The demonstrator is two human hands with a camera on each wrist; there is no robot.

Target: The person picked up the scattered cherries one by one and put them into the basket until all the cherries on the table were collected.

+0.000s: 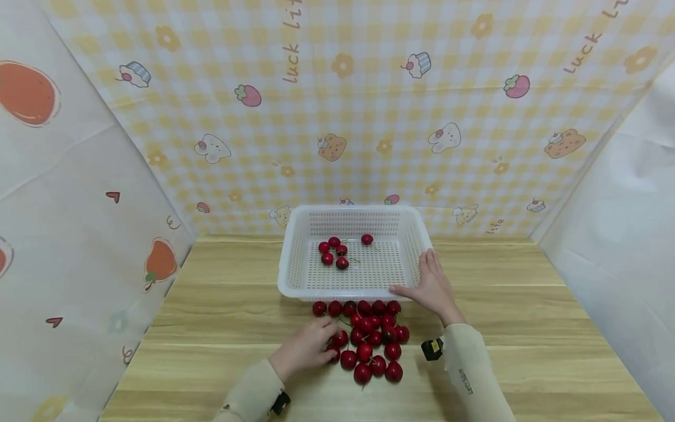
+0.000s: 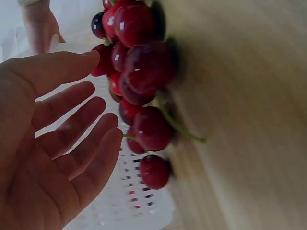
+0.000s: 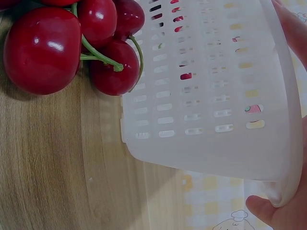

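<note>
Cherries (image 1: 364, 351) lie clustered on the table (image 1: 211, 310), just on the near side of a white basket (image 1: 337, 293) containing six more. In the head view, the left hand (image 1: 306, 347) is at the cluster's left edge; the right (image 1: 435, 290) grips the basket's near right corner. In the left wrist view, the left hand's loosely bent fingers spread apart, empty; thumb contact is unclear. In the right wrist view, the right hand clasps the rim (image 3: 291, 96).

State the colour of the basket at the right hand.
The basket is white; it shows best in the head view.
</note>
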